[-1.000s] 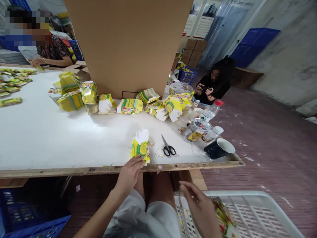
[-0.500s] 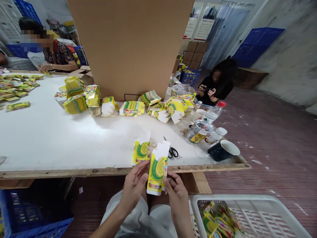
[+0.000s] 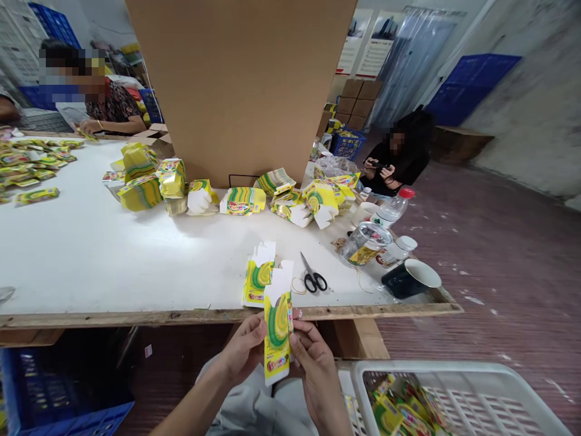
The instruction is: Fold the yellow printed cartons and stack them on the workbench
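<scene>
At the near edge of the white surface (image 3: 136, 278), we held a slim yellow-and-green cardboard carton (image 3: 277, 333), its long axis pointing away from us, our left hand (image 3: 244, 349) grasping its left long side, our right hand (image 3: 314, 358) its right, both equally near.
</scene>
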A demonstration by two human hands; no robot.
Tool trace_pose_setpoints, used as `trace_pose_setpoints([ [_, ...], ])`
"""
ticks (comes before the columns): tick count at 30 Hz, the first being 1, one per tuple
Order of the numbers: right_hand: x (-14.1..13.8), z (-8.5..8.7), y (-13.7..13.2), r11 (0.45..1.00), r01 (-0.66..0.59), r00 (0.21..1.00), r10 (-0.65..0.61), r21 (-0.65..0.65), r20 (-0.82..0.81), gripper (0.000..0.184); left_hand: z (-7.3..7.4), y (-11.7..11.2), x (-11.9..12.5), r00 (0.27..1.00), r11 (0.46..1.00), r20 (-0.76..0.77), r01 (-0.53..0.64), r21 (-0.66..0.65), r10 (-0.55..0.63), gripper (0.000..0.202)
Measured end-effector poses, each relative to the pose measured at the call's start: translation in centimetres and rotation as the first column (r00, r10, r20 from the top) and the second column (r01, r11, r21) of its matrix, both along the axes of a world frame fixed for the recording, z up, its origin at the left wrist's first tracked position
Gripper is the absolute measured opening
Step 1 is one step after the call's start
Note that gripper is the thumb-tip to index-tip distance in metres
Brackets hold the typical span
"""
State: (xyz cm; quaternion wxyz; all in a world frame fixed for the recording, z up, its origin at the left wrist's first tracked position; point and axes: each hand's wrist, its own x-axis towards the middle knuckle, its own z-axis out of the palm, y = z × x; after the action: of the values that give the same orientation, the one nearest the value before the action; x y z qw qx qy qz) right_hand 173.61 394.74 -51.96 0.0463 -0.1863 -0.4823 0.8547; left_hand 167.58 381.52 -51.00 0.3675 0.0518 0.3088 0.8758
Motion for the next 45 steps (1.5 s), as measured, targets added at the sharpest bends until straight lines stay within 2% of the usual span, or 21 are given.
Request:
trace_pose_setpoints([
  [3, 0.1, 0.2, 0.1, 0.999, -0.002, 1.000, 0.002, 0.043, 0.000, 0.031, 0.3, 0.0, -0.1, 0.999, 1.000, -0.023, 0.022, -0.019, -0.022, 0.040],
  [7, 0.1, 0.8, 0.4, 0.969, 0.053, 0.999, -0.049, 0.243, -0.021, 0.036, 0.7, 0.3, -0.1, 0.995, 0.998, -0.096, -0.007, -0.061, 0.001, 0.046],
  [10, 0.2, 1.1, 0.4, 0.937, 0.031, 0.999, -0.032, 0.348, -0.004, 0.036, 0.7, 0.7, -0.1, 0.988, 0.989, -0.142, -0.073, -0.127, 0.055, 0.044],
  [14, 0.5, 0.6, 0.1, 0.925, -0.014, 1.000, 0.010, 0.380, 0.013, 0.028, 0.3, 1.3, -0.1, 0.973, 0.958, -0.177, -0.187, -0.219, 0.150, 0.039],
  [17, 0.7, 0.0, 0.2, 0.902, 0.020, 1.000, -0.022, 0.432, -0.002, 0.027, 0.1, 1.6, 0.0, 0.951, 0.931, -0.258, -0.241, -0.274, 0.170, 0.040],
  [20, 0.7, 0.0, 0.6, 0.869, 0.049, 0.999, -0.054, 0.493, -0.003, 0.028, 0.0, 1.5, 0.2, 0.911, 0.890, -0.355, -0.329, -0.315, 0.211, 0.052],
  [22, 0.7, 0.3, 0.9, 0.848, 0.057, 0.998, -0.060, 0.527, -0.011, 0.027, 0.0, 1.2, 0.4, 0.890, 0.876, -0.417, -0.342, -0.341, 0.185, 0.059],
  [25, 0.7, 0.8, 1.3, 0.823, 0.108, 0.994, -0.075, 0.558, -0.082, 0.036, 0.3, 0.7, 0.5, 0.863, 0.883, -0.497, -0.302, -0.359, 0.093, 0.056],
  [28, 1.0, 0.9, 1.9, 0.829, 0.117, 0.989, -0.046, 0.546, -0.142, 0.053, 0.8, 0.0, 0.3, 0.867, 0.914, -0.497, -0.188, -0.359, -0.017, 0.057],
  [30, 1.3, 0.8, 2.5, 0.843, 0.056, 0.992, 0.015, 0.535, -0.128, 0.050, 1.1, -0.4, 0.2, 0.882, 0.924, -0.464, -0.109, -0.366, -0.079, 0.057],
  [32, 1.6, 0.8, 3.2, 0.845, -0.019, 0.994, 0.072, 0.534, -0.079, 0.037, 1.2, -0.6, 0.2, 0.901, 0.931, -0.414, -0.037, -0.362, -0.125, 0.054],
  [34, 1.7, 1.1, 3.7, 0.832, -0.073, 0.993, 0.110, 0.551, -0.035, 0.028, 1.2, -0.6, 0.4, 0.921, 0.944, -0.354, 0.042, -0.326, -0.163, 0.048],
  [36, 1.7, 1.7, 3.9, 0.799, -0.069, 0.993, 0.115, 0.598, -0.039, 0.027, 1.0, -0.5, 0.7, 0.928, 0.953, -0.322, 0.095, -0.287, -0.190, 0.044],
  [38, 1.6, 2.2, 3.9, 0.749, -0.013, 0.992, 0.095, 0.663, -0.087, 0.028, 0.9, -0.3, 0.9, 0.924, 0.955, -0.327, 0.106, -0.277, -0.198, 0.043],
  [40, 1.4, 2.3, 3.8, 0.724, 0.050, 0.989, 0.059, 0.688, -0.134, 0.025, 1.0, -0.1, 1.2, 0.924, 0.955, -0.336, 0.083, -0.285, -0.181, 0.052],
  [43, 1.3, 1.7, 3.5, 0.778, 0.156, 0.985, -0.075, 0.609, -0.156, 0.024, 1.4, 0.1, 1.2, 0.923, 0.952, -0.343, 0.069, -0.298, -0.174, 0.078],
  [45, 1.3, 1.3, 3.6, 0.789, 0.228, 0.973, -0.160, 0.570, -0.168, 0.034, 1.6, 0.1, 1.0, 0.897, 0.948, -0.395, 0.073, -0.309, -0.198, 0.077],
])
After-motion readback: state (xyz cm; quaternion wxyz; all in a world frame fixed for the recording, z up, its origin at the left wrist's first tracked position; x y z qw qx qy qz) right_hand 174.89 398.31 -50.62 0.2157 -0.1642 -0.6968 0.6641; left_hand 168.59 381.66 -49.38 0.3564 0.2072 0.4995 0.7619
